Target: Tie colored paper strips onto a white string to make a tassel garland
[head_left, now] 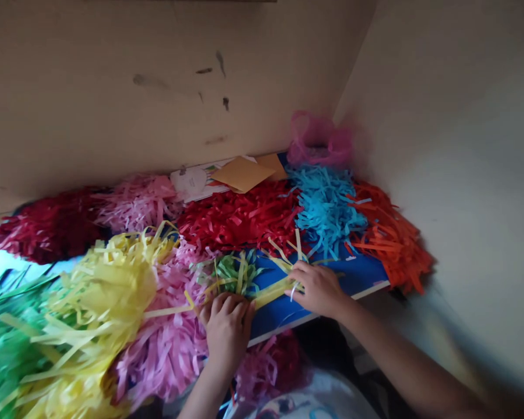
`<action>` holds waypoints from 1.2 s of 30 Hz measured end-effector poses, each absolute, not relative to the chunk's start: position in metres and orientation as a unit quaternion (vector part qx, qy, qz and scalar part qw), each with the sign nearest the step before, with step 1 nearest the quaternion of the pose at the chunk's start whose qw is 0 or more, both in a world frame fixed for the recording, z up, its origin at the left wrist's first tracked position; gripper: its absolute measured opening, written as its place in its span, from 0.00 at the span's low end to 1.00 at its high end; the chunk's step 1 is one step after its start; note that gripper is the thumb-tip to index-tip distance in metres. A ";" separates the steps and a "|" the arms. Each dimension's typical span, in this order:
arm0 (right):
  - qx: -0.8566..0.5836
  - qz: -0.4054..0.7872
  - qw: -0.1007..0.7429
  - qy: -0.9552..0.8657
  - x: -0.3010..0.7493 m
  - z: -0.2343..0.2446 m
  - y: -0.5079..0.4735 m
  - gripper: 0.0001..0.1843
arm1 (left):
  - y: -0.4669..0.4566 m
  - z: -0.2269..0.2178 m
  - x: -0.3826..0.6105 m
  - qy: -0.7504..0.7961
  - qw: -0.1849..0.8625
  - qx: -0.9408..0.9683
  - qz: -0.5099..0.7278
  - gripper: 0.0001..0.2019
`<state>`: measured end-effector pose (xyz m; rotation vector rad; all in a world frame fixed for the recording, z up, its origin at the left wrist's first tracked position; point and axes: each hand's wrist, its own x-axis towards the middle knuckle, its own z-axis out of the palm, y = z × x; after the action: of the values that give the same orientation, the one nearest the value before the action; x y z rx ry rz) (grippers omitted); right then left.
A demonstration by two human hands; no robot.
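A bundle of yellow paper strips [268,295] stretches between my two hands above the blue tabletop [283,314]. My left hand [227,320] has its fingers curled over the bundle's left end, with strip ends poking out to the left. At the other end, my right hand [318,289] pinches the bundle, and loose strip ends fan out beyond the fingers. A thin white band or string [294,290] shows at the right fingertips; I cannot tell which. Just behind my left hand lies a small green tassel [233,272] of paper strips.
Shredded-paper heaps surround the hands: yellow [113,291], pink [174,314], green [9,331], red [240,215], blue [325,203] and orange [390,238]. Brown envelopes [243,173] and a pink plastic bag [321,142] lie near the wall. The table's front edge [371,289] is close to my right hand.
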<state>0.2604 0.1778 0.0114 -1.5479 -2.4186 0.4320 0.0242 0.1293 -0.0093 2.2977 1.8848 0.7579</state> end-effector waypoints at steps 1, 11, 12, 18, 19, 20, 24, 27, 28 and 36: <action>-0.517 0.138 0.119 -0.837 0.259 0.015 0.176 0.14 | 0.128 -0.010 0.023 0.607 0.035 0.750 0.261 0.08; -0.386 0.111 0.181 -0.898 0.252 -0.007 0.163 0.05 | 0.113 -0.007 0.020 0.544 -0.040 0.788 0.284 0.04; -0.391 0.100 0.187 -0.896 0.252 -0.008 0.161 0.06 | 0.112 -0.008 0.022 0.548 -0.043 0.788 0.276 0.04; -0.384 0.037 0.205 -0.900 0.248 -0.008 0.146 0.13 | 0.108 -0.019 0.029 0.548 -0.027 0.798 0.251 0.08; -0.380 0.031 0.204 -0.901 0.248 -0.008 0.144 0.13 | 0.107 -0.020 0.029 0.545 -0.028 0.799 0.252 0.09; -0.378 0.028 0.202 -0.903 0.247 -0.008 0.142 0.13 | 0.107 -0.020 0.028 0.544 -0.027 0.800 0.251 0.09; -0.386 0.024 0.194 -0.901 0.246 -0.011 0.136 0.14 | 0.106 -0.021 0.026 0.543 -0.019 0.803 0.246 0.11; -0.406 0.017 0.194 -0.893 0.245 -0.011 0.134 0.12 | 0.105 -0.023 0.023 0.531 -0.011 0.813 0.238 0.12; -0.415 0.011 0.194 -0.889 0.245 -0.010 0.133 0.12 | 0.104 -0.024 0.023 0.526 -0.007 0.818 0.233 0.13; -0.424 0.003 0.189 -0.886 0.251 -0.009 0.130 0.09 | 0.104 -0.023 0.027 0.533 0.053 0.814 0.225 0.12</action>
<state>0.2513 0.1295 -0.0087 -1.1922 -2.4907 0.0072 0.0271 0.1037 -0.0229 2.4749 1.6185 0.6833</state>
